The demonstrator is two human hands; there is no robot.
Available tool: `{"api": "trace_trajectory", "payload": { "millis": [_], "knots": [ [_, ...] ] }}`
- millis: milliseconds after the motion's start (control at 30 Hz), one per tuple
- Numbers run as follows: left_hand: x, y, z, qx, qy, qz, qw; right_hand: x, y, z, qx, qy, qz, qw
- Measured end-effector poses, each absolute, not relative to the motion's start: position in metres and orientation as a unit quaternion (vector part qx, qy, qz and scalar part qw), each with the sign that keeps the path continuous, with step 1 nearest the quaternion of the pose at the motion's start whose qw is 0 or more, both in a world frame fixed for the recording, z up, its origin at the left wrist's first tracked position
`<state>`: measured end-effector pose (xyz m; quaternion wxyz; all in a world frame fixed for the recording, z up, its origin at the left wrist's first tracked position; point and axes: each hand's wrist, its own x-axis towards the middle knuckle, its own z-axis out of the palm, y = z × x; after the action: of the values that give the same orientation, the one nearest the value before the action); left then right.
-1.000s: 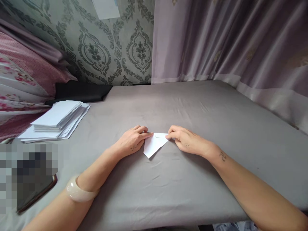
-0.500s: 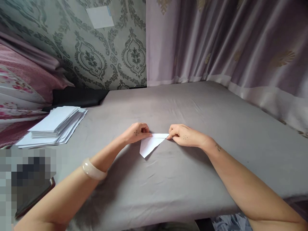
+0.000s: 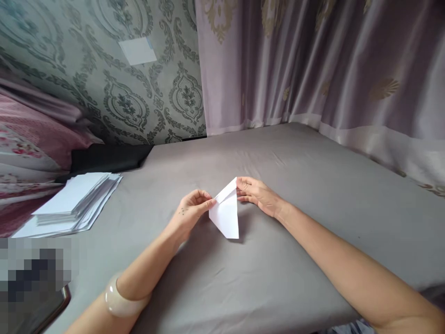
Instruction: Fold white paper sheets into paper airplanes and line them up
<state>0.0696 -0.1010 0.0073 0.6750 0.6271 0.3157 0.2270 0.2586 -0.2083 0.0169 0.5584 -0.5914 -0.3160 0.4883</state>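
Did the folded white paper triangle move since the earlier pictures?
Yes. The folded white paper triangle has turned: its top edge, level before, now slants up to the right, judged against the grey bed sheet. The left hand and right hand pinch it.

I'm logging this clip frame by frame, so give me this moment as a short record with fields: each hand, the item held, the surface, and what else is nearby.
left hand: pinches the left corner of the folded paper
right hand: holds its top corner
folded paper: white, triangular, point down, lifted at the top
surface: grey cloth-covered table
nearby: stack of white paper at left; pale bangle on left wrist
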Motion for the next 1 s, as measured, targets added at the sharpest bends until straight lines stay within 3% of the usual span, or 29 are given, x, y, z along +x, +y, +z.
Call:
{"api": "trace_trajectory", "payload": {
  "millis": [100, 267, 533, 700, 1000],
  "knots": [
    [0.077, -0.114, 0.005, 0.569, 0.296, 0.294, 0.708, 0.248, -0.208, 0.018, -0.538, -0.298, 0.531, 0.583],
    [0.083, -0.126, -0.001, 0.537, 0.277, 0.308, 0.735, 0.240, -0.205, 0.014, -0.538, -0.269, 0.509, 0.615],
    [0.080, -0.126, 0.001, 0.596, 0.350, 0.157, 0.705, 0.245, -0.207, 0.015, -0.564, -0.296, 0.485, 0.599],
    [0.079, -0.124, 0.001, 0.613, 0.358, 0.141, 0.690, 0.247, -0.205, 0.019, -0.555, -0.275, 0.493, 0.611],
    [0.079, -0.125, 0.007, 0.617, 0.351, 0.122, 0.694, 0.245, -0.201, 0.018, -0.601, -0.287, 0.404, 0.628]
  ]
}}
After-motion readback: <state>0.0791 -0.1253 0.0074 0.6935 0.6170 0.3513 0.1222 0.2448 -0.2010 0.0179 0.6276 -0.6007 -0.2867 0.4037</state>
